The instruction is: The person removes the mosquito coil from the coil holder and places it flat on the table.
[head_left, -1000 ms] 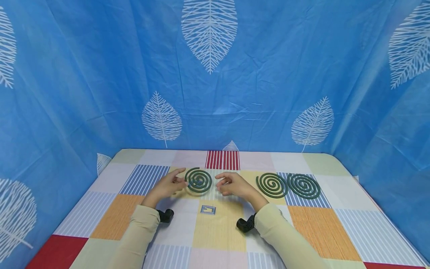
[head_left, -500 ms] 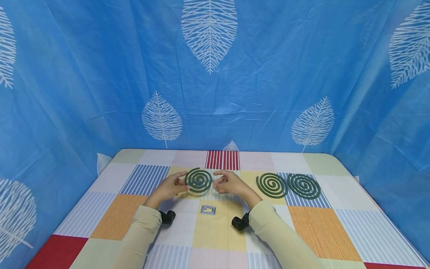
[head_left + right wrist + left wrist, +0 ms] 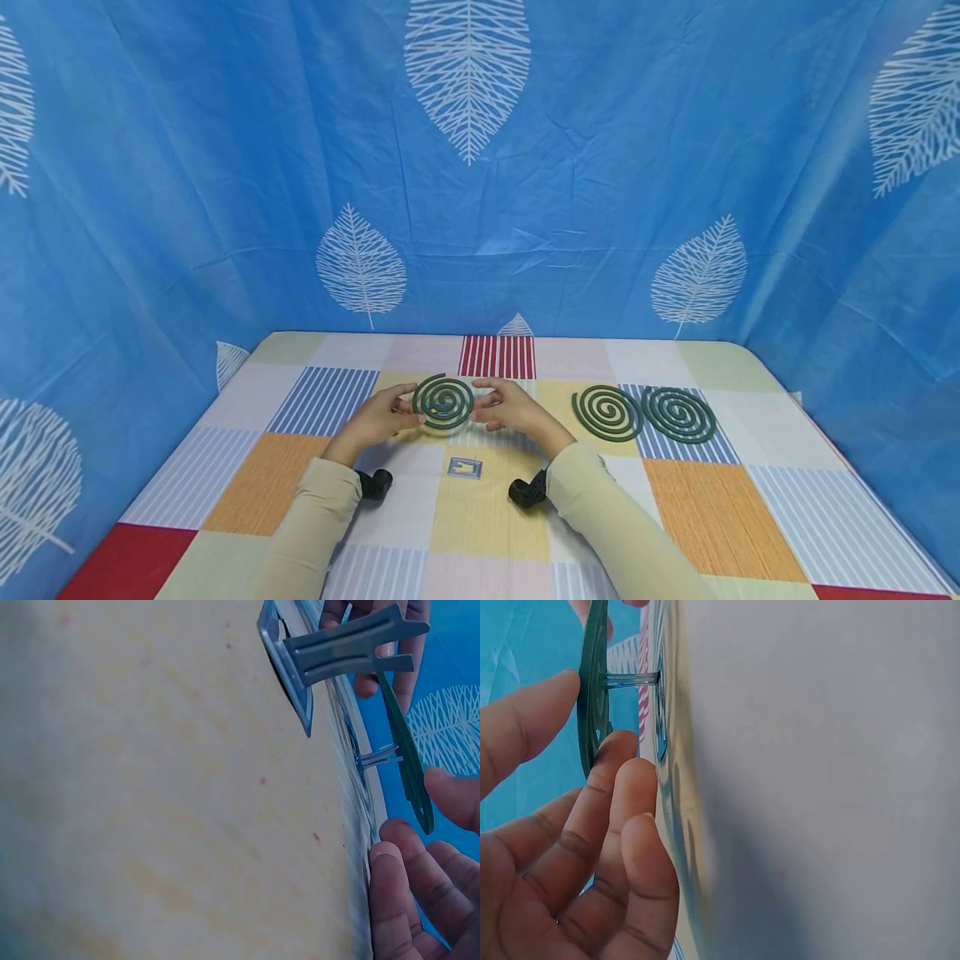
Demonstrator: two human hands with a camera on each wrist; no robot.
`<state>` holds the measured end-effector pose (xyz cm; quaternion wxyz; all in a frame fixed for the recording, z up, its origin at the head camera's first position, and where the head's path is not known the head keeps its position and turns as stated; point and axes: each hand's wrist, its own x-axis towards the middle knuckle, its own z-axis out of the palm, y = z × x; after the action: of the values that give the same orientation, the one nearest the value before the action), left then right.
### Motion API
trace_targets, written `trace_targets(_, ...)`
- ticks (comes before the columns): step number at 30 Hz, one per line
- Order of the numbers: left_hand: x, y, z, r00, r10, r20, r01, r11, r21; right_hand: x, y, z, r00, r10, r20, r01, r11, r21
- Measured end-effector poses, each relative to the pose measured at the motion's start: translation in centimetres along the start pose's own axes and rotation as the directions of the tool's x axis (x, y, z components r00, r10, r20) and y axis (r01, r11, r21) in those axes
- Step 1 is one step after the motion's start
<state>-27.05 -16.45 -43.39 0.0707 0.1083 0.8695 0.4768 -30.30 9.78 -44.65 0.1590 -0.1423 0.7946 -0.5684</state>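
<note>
A green mosquito coil [image 3: 444,403] sits raised above the table on a thin metal stand [image 3: 634,679]. My left hand [image 3: 375,417] pinches the coil's left edge, thumb on top and fingertips below, as the left wrist view shows. At the opposite edge, my right hand [image 3: 517,410] holds the rim between thumb and fingers. A second metal stand [image 3: 352,649] lies nearer to me, its flat frame on the cloth and its forked tab sticking up. Two more coils rest side by side to the right: a near-middle coil [image 3: 607,413] and a farther-right coil [image 3: 678,415].
A patchwork-print cloth [image 3: 487,521] covers the table. Blue curtains [image 3: 585,208] with white leaf prints surround its back and sides. Each wrist wears a black camera mount, the left mount [image 3: 375,483] and the right mount [image 3: 527,492].
Both hands have closed in on the coil: the left fingers came onto its left edge, then the right hand moved left to its right edge. The coil, stands and other coils stay put.
</note>
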Motion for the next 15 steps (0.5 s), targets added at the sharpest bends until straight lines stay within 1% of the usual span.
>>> trace_targets(8,0.07,-0.09,0.09,1.000,0.002,-0.009,-0.002,1.000,0.008,0.14,-0.53,0.21,0.999,0.032,0.003,-0.032,0.999,-0.017)
trace_targets(15,0.08,-0.03,0.22,0.999,0.005,-0.037,-0.005,1.000,0.018,0.37,-0.63,0.43,0.999,0.040,-0.010,-0.040,0.999,-0.018)
